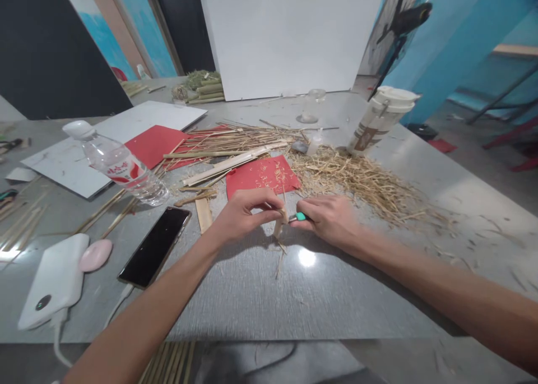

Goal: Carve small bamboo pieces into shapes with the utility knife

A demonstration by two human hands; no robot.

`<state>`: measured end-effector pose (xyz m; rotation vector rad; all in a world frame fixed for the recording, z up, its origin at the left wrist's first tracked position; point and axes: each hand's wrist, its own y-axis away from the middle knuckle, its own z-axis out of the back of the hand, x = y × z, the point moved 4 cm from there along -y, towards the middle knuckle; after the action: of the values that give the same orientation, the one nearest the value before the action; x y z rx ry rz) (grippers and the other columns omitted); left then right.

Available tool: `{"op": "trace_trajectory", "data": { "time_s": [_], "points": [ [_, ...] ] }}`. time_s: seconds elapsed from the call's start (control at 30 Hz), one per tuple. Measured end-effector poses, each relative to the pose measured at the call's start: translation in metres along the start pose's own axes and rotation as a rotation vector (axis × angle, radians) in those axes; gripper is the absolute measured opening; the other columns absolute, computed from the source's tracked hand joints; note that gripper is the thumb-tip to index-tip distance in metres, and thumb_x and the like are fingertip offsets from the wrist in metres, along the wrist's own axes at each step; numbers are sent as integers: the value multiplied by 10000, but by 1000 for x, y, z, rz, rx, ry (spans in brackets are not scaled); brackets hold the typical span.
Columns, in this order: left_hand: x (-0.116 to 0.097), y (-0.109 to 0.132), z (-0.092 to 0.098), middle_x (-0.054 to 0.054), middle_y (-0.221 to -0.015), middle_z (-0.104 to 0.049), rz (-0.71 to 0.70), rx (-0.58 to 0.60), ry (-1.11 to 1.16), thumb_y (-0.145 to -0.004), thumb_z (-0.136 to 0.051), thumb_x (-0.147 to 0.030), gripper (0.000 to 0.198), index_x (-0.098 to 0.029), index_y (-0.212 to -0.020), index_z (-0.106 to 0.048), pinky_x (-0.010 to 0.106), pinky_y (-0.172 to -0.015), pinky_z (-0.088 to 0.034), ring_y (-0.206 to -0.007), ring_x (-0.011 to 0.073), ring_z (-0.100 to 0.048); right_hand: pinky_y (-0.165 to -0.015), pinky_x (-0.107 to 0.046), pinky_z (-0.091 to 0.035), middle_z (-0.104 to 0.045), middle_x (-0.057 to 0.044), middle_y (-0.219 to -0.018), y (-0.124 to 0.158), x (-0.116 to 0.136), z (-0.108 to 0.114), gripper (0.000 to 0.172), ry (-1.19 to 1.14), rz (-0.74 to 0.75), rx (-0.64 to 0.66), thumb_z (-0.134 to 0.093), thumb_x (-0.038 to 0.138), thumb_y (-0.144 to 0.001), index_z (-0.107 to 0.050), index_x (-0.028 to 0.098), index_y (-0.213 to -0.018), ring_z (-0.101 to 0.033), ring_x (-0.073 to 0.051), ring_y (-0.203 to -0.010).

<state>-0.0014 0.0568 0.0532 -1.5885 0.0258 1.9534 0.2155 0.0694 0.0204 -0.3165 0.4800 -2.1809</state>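
Note:
My left hand [251, 214] pinches a small pale straw-coloured piece [281, 225] upright above the table, its lower end close to some loose fibres [279, 252]. Closed around a tool with a teal-green handle [301, 216], my right hand [332, 218] comes in from the right. The tool looks like a small craft knife. Its metal tip meets the pale piece, though the exact contact is too small to make out. Just behind both hands lies a red sheet [264, 175] sprinkled with shavings.
Dry straw [361, 185] is heaped at right, near a plastic jug [380, 120]. Thin stalks [235, 140] spread across the back. To the left are a water bottle [121, 165], a phone [155, 246] and a white power bank [54, 280] with a cable. The table's front edge [260, 339] runs below my arms.

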Motion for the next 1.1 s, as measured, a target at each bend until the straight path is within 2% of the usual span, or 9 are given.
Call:
{"op": "trace_trajectory", "data": {
  "time_s": [0.17,0.23,0.33,0.4,0.47,0.6,0.7,0.93,1.1],
  "points": [
    [-2,-2,-2,58,-899,-807,-19,36,-12,-962,-820,-370,175,-203,-912,-811,320,-824,-576,-834,182,-731,-592,-345,-183,-689,-32,-688,2,4,-16,835,86,62,134,-200,817,-1094,-703,209,-822,-520,-151,-560],
    [0,-2,1,59,-909,-812,-17,11,-17,-961,-824,-368,167,-205,-922,-814,318,-820,-575,-840,182,-730,-589,-339,-205,-681,-26,-682,1,3,-12,805,69,67,106,-228,796,-1108,-690,206,-812,-532,-149,-564],
    [6,0,6,65,-924,-810,27,-38,12,-946,-845,-421,222,-202,-928,-813,313,-802,-577,-841,182,-727,-591,-324,-252,-639,-18,-654,-3,0,3,745,29,41,-7,-281,738,-1141,-647,202,-774,-543,-150,-580],
    [8,0,8,72,-917,-805,41,-30,36,-931,-858,-468,277,-195,-912,-810,316,-797,-583,-833,183,-725,-587,-324,-255,-620,-14,-645,-4,0,9,713,16,31,-49,-297,692,-1163,-629,202,-766,-537,-150,-579],
    [6,0,9,75,-904,-798,41,8,53,-927,-860,-490,305,-191,-901,-808,312,-786,-589,-824,183,-725,-586,-326,-251,-616,-12,-646,-4,3,8,697,0,32,-36,-304,671,-1171,-626,201,-770,-531,-147,-574],
    [1,-3,12,63,-867,-784,22,96,55,-936,-854,-481,300,-188,-894,-800,290,-748,-589,-794,172,-721,-599,-334,-234,-654,-24,-674,-2,11,-9,758,43,44,50,-261,754,-1131,-661,202,-801,-536,-150,-583],
    [-1,-4,15,56,-842,-773,-4,111,12,-938,-852,-468,293,-187,-883,-794,281,-731,-581,-772,166,-715,-596,-347,-199,-667,-19,-668,-2,15,-15,778,100,96,77,-253,783,-1112,-673,207,-801,-528,-152,-569],
    [2,-2,16,41,-859,-769,22,79,5,-936,-854,-388,208,-196,-888,-791,250,-708,-550,-775,149,-701,-602,-327,-249,-637,-20,-667,-8,12,7,692,79,35,8,-273,624,-1195,-642,195,-796,-545,-152,-598],
    [4,-3,16,32,-843,-762,21,84,-1,-922,-862,-363,183,-199,-884,-790,245,-700,-538,-767,144,-694,-611,-343,-205,-692,-45,-720,-4,16,-10,783,131,35,166,-194,733,-1151,-681,200,-851,-564,-161,-608]
  ]
}}
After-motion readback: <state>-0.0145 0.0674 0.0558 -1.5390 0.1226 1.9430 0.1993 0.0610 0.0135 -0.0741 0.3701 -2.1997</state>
